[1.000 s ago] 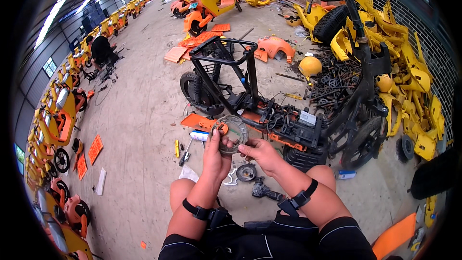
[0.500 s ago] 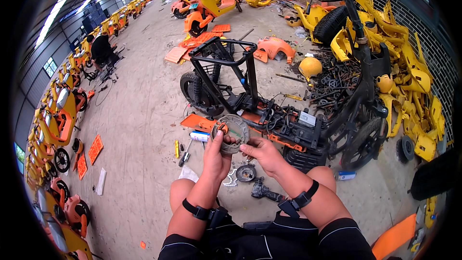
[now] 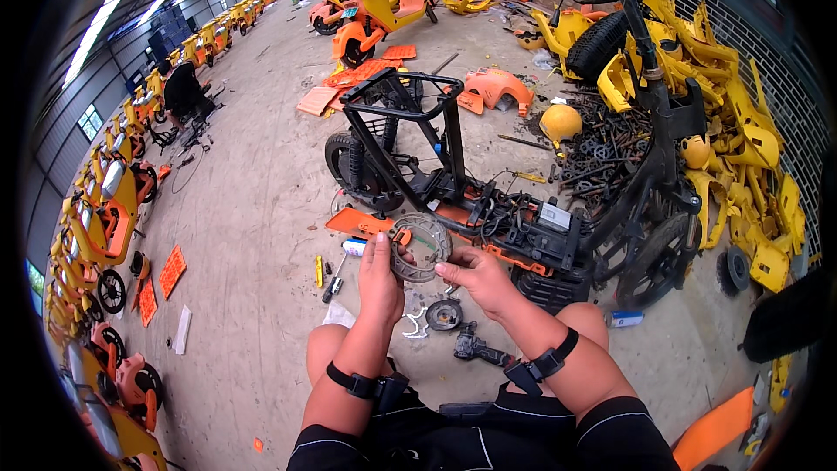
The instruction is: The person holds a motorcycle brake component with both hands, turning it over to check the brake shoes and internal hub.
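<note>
A grey, ring-shaped pair of brake shoes (image 3: 442, 242) is held up in front of me, above the floor. My left hand (image 3: 380, 283) grips its left side, thumb upright and some fingertips visible through the ring's opening. At the lower right edge my right hand (image 3: 481, 277) pinches it between thumb and fingers. Below, on the floor, lie a dark round brake drum plate (image 3: 445, 314), a white curved piece (image 3: 416, 323) and a black cordless impact driver (image 3: 478, 346). Both wrists wear black straps.
A stripped black scooter frame (image 3: 453, 144) stands ahead, with an orange panel (image 3: 357, 222) beside it. Yellow body panels (image 3: 754, 144) pile up at the right, near a yellow helmet (image 3: 561, 123). A spray can (image 3: 353, 247) and screwdriver (image 3: 331, 290) lie left. Scooters (image 3: 113, 209) line the left.
The brake shoes have turned slightly and risen a little between my hands. My left hand has shifted slightly left and its thumb is straighter; my right hand stays nearly in place.
</note>
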`<move>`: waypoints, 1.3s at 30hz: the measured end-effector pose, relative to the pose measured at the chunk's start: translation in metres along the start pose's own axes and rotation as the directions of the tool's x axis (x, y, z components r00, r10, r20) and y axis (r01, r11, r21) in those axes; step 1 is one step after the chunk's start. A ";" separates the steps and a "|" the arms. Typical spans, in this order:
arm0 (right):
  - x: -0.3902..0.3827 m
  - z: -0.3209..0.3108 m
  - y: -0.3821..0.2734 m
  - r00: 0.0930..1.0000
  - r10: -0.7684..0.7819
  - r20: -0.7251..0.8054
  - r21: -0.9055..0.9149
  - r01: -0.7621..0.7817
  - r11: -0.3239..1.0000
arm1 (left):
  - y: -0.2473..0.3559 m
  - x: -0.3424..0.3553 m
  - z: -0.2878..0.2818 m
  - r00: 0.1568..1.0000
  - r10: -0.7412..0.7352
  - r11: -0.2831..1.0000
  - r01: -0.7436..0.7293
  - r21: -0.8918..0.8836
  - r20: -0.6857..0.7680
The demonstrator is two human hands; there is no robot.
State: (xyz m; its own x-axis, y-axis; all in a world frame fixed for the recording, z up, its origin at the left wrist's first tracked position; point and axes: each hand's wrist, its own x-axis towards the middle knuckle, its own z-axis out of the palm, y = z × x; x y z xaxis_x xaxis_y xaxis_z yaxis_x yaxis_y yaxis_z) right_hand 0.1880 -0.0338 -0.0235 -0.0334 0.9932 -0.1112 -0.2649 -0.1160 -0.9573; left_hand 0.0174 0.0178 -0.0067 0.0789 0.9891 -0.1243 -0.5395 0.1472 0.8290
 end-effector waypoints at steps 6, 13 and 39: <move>-0.004 -0.001 -0.009 0.999 -0.038 0.016 -0.085 0.039 0.996 | 0.003 0.000 -0.002 0.999 -0.017 1.000 0.016 0.021 0.044; -0.008 0.003 -0.015 0.991 -0.033 0.129 -0.019 0.035 0.999 | 0.003 0.000 -0.005 0.990 -0.123 0.989 0.128 -0.070 0.070; -0.005 0.003 -0.008 0.959 -0.041 0.279 0.093 0.015 0.996 | -0.010 0.006 -0.017 0.963 -0.231 0.972 0.235 -0.014 0.139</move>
State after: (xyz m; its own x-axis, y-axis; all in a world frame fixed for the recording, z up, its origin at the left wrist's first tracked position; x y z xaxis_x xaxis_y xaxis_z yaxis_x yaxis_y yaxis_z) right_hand 0.1874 -0.0384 -0.0148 -0.2904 0.9569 0.0067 -0.3539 -0.1009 -0.9298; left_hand 0.0091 0.0224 -0.0245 0.3174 0.9187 -0.2349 -0.5175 0.3754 0.7690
